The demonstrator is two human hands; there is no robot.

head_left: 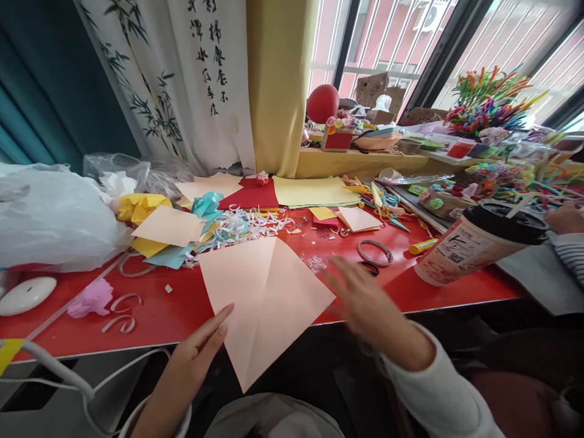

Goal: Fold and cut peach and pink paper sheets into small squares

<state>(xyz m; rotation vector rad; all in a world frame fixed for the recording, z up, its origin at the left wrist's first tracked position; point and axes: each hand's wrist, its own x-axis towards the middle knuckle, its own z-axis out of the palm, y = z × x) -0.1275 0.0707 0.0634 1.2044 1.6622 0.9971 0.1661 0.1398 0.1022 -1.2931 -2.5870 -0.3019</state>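
A square sheet of pale pink paper with a crease down its middle lies corner-first on the red table, its near part jutting past the front edge. At the sheet's left edge, my left hand grips it with the fingers closed. My right hand, blurred by motion, is beside the right corner with its fingers stretched out and nothing visible in them. Beyond the sheet lie white paper shreds and a smaller pale pink sheet.
A tilted-looking drink cup stands at right, near another person's hand. Scissors, a yellow tube and a grey ring lie at right. White plastic bags fill the left, above a white oval object.
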